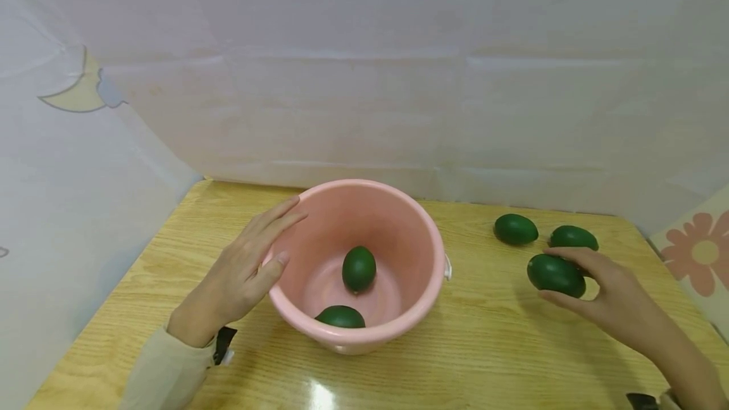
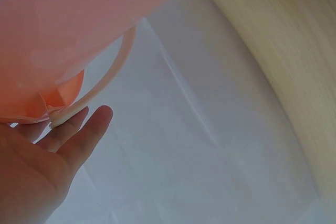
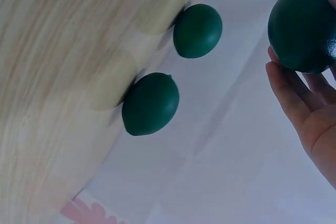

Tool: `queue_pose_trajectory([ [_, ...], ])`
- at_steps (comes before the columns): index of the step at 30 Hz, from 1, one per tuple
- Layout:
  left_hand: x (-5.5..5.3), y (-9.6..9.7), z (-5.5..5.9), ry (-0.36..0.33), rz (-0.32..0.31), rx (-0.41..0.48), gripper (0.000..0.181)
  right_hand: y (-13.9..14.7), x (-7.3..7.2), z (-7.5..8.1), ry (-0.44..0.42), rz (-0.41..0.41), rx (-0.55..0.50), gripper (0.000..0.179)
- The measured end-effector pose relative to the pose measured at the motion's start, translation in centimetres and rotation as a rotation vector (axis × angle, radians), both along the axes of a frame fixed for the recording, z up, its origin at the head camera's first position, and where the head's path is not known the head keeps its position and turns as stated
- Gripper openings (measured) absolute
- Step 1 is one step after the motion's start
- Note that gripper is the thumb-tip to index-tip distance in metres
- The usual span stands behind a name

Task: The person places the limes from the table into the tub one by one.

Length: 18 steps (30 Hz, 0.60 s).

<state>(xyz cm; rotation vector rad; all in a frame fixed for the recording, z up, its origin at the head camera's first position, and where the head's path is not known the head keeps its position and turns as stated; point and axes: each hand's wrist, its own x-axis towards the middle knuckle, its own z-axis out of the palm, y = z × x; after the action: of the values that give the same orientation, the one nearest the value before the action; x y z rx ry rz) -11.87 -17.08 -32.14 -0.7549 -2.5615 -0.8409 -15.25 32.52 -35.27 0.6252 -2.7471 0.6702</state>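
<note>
Left hand (image 1: 238, 263) resting unclenched on a bucket (image 1: 393, 226), apparently steadying it, while the right hand (image 1: 614, 288) grasps a fruit (image 1: 554, 276).

We see a wood-grain tabletop (image 1: 484, 353), a creased sheet (image 1: 353, 112) behind it, a printed yellow moon (image 1: 82, 92) at left and pink flower (image 1: 704, 252) at right.

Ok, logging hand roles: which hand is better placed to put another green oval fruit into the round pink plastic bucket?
Probably the right hand: it holds a green oval fruit, while the left hand touches the bucket's rim.
</note>
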Motion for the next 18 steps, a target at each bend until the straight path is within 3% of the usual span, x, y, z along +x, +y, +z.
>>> queue_pose_trajectory([
  [18,0.0,0.0,0.0,0.000,0.000,0.000,0.055,-3.0,1.0,1.8,0.123,0.054,-0.007,0.073],
])
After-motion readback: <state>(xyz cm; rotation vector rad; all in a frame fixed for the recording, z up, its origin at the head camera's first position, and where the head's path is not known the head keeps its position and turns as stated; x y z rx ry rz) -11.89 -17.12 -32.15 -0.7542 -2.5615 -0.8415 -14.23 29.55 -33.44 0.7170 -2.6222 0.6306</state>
